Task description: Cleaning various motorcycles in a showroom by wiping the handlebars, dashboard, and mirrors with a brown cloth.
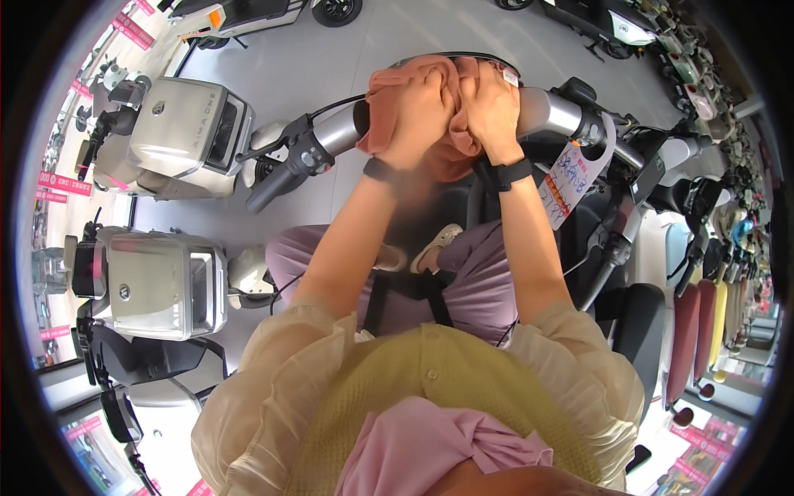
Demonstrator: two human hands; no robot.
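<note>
A rust-orange cloth (381, 116) is bunched over the middle of an electric scooter's handlebar (337, 132), in front of me. My left hand (422, 114) presses down on it with curled fingers. Close beside it on the right, my right hand (494, 109) grips another fold, thumb toward the left hand. Beneath the cloth the scooter's centre is mostly hidden; a dark curved rim shows beyond it. Silver bar sections emerge on both sides, with a black left grip (277, 183) and brake lever. From the right side hangs a price tag (571, 183) with handwriting.
On the left stand two scooters with beige top boxes (186, 124). More scooters crowd the right, including one with a black grip (601, 277) near my right forearm. Others are parked on the far grey floor (273, 62). A pink cloth (438, 446) lies against my chest.
</note>
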